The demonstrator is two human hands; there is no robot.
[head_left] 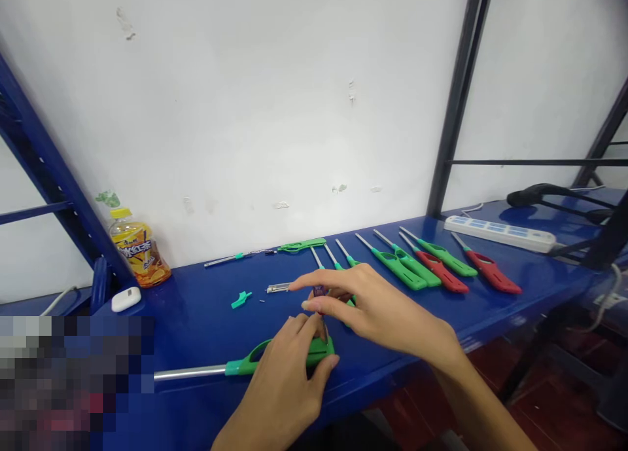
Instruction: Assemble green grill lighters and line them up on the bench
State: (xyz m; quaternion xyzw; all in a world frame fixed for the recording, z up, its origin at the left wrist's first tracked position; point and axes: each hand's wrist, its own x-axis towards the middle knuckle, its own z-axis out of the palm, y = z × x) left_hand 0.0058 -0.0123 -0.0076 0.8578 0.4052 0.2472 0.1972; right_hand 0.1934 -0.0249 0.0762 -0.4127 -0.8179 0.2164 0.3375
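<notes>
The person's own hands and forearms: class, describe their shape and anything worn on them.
The left hand and right hand have slender fingers and wear no gloves; no ring, watch or bracelet shows. The right forearm is slim, with no sleeve in view. Little shows beyond the left wrist. Nail polish is too small to judge.

Single head cam, worn on the person; looks forward and slightly down over the blue counter [196, 326]. Hands close to lens, forearms entering from the bottom edge; white wall [294, 110] fills the upper part behind. Wide view, counter running off right. No second view, so no overlap
</notes>
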